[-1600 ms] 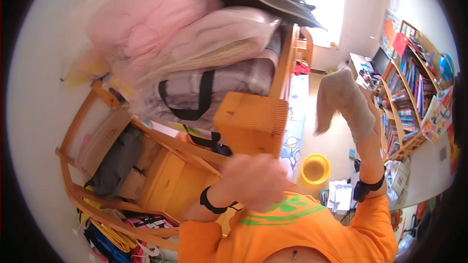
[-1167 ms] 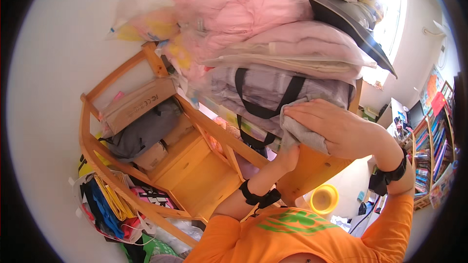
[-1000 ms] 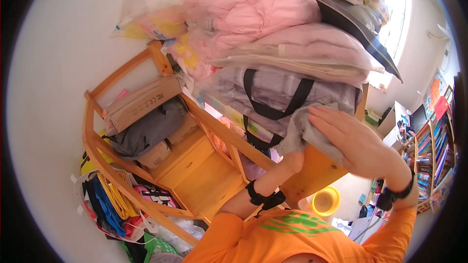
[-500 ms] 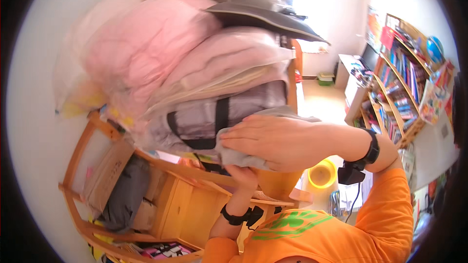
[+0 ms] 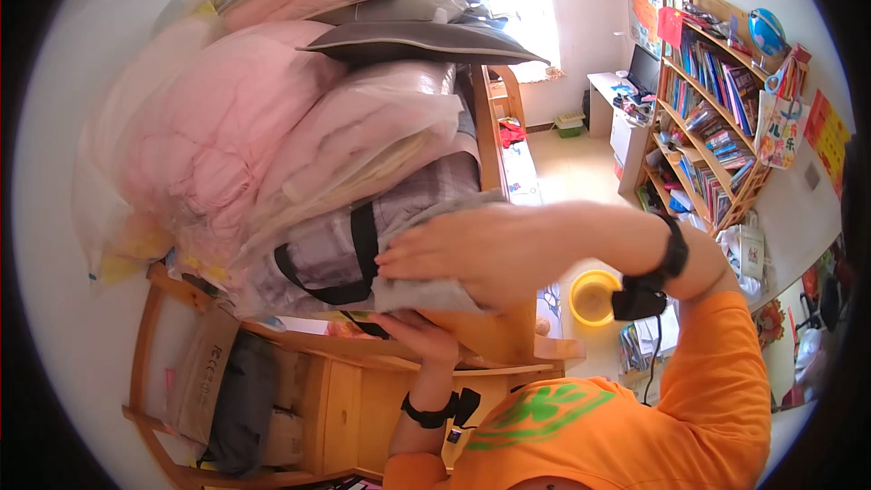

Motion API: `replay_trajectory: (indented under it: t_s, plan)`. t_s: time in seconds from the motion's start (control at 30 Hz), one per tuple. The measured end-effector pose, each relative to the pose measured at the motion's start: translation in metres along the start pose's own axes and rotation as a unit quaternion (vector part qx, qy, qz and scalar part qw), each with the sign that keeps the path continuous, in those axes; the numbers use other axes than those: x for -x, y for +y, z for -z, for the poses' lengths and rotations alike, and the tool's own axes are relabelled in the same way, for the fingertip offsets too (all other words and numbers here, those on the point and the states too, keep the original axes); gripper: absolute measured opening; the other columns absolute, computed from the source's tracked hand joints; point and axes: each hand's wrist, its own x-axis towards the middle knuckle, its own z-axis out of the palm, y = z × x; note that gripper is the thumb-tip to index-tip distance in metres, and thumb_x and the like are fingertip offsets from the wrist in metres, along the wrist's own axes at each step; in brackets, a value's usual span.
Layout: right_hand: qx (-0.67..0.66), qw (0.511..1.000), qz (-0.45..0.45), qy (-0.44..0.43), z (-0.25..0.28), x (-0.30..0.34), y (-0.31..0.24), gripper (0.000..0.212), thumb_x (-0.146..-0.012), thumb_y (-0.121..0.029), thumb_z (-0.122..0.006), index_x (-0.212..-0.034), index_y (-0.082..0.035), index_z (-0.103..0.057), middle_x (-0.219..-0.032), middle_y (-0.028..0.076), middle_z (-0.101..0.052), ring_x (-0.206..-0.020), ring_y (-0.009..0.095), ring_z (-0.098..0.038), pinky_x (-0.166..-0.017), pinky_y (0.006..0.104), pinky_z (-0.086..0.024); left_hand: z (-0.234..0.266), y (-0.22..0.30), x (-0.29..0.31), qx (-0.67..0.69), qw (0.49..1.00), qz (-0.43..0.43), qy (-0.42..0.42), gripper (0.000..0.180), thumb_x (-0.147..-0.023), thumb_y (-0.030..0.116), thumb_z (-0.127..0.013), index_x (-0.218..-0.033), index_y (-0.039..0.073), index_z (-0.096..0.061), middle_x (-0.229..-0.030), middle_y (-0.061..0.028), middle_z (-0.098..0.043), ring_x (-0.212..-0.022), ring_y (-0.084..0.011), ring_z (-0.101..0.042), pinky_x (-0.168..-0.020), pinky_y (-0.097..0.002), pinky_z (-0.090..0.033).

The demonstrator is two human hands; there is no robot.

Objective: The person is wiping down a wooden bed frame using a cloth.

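Cloth (image 5: 426,295), grey and folded, sits sandwiched between my two hands near the middle of the view, at about 6 o'clock from the big stack of bedding. My right hand (image 5: 472,249) lies flat on top of it, fingers (image 5: 408,259) stretched toward 9 o'clock and pressed together, palm down on the fabric. My left hand (image 5: 413,331) comes up from beneath, at 6 o'clock of the right one, its palm against the underside of the cloth; so this grip is a flat clamp on the cloth from above and below, not a curled fist. Both wrists wear black bands.

The cloth's far edge touches a grey checked bag (image 5: 363,245) with black straps, which lies at 9 o'clock of my right hand. Above that bag, toward 12 o'clock, are clear-wrapped quilts: a pale one (image 5: 363,141) and a pink one (image 5: 200,141) further toward 10 o'clock, with a dark grey cushion (image 5: 422,41) on top. All this rests on a wooden bunk frame (image 5: 490,336), whose rail runs just under my hands. At 7 o'clock a brown box (image 5: 201,372) and dark bundle (image 5: 240,404) sit in a lower shelf. At 3 o'clock, on the floor, is a yellow bowl (image 5: 594,295), and at 2 o'clock a bookshelf (image 5: 717,109) full of books.
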Motion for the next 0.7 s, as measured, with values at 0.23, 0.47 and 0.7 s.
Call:
replay_trajectory:
  t_s: [0.23, 0.47, 0.7]
  plan:
    - [0.091, 0.984, -0.113, 0.102, -0.016, 0.023, -0.028, 0.061, -0.078, -0.009, -0.056, -0.137, -0.004, -0.043, -0.144, 0.014, -0.041, -0.132, 0.028, -0.04, -0.108, 0.0422, -0.034, -0.005, -0.003, -0.006, 0.079, 0.99, 0.117, -0.02, 0.077, -0.092, 0.07, -0.024, -0.14, 0.01, -0.034, -0.138, -0.0056, -0.04, -0.13, -0.0187, -0.036, -0.11, -0.0357, -0.025]
    - [-0.112, 0.864, -0.347, 0.348, -0.037, 0.098, -0.07, 0.031, -0.087, -0.012, -0.054, -0.117, -0.003, -0.055, -0.119, 0.011, -0.06, -0.107, 0.025, -0.06, -0.09, 0.034, -0.05, -0.006, -0.001, -0.008, 0.053, 0.985, 0.055, -0.157, 0.069, -0.093, 0.068, -0.018, -0.124, 0.01, -0.04, -0.125, -0.0077, -0.048, -0.12, -0.0204, -0.045, -0.103, -0.0351, -0.035]
    - [-0.673, 0.45, -0.262, 0.525, -0.062, 0.196, 0.006, 0.03, -0.094, -0.017, -0.051, -0.119, -0.001, -0.052, -0.109, 0.008, -0.06, -0.098, 0.018, -0.061, -0.085, 0.0294, -0.05, -0.016, -0.002, -0.008, 0.016, 0.981, 0.012, -0.194, 0.069, -0.093, 0.067, -0.02, -0.123, 0.007, -0.038, -0.118, -0.0118, -0.051, -0.111, -0.0218, -0.051, -0.096, -0.0351, -0.041]
